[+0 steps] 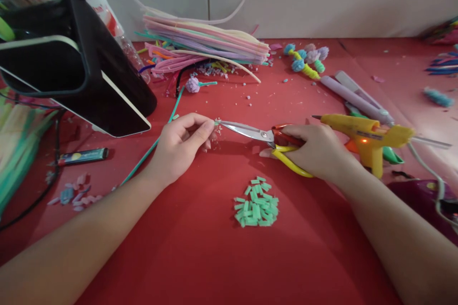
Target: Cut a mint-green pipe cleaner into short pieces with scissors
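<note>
My left hand (181,145) pinches the end of a long thin green strip (143,162) that runs back under my wrist toward the lower left. My right hand (317,150) grips scissors (250,132) with red and yellow handles, and the steel blades point left with their tips at the strip's end by my left fingertips. A small heap of short cut green pieces (256,207) lies on the red table (200,257) in front of both hands.
A yellow glue gun (365,136) with a lit red lamp stands right behind my right hand. A stack of pastel strips (211,40) lies at the back, a black stand (89,66) at the left, a lighter (82,156) and pompom pieces (306,57) nearby.
</note>
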The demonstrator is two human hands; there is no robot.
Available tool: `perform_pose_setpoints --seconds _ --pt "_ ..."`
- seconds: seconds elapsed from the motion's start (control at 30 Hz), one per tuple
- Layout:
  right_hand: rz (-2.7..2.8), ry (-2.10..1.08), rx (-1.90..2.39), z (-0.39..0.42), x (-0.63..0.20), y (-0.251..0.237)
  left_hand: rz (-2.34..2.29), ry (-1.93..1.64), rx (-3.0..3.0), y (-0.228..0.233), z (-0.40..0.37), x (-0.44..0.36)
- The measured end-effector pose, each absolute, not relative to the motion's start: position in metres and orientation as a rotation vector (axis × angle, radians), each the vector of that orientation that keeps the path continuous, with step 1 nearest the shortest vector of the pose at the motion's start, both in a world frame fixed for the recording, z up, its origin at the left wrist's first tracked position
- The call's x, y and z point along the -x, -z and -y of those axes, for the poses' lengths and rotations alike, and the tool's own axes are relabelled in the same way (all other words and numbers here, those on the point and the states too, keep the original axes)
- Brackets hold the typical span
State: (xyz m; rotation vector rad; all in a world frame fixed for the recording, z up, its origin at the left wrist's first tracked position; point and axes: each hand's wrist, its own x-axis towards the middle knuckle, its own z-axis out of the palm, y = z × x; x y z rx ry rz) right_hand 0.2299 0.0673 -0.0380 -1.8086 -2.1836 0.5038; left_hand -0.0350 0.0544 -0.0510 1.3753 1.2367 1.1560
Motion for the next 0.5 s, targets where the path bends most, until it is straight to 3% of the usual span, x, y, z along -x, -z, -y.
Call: perform_pose_setpoints --seconds 0.5 --pt "2.16 -0.587 1.802 -0.0658 -0.2314 0.0359 -1.255 -1.16 -1.41 0.0516 -0.0544 0.0356"
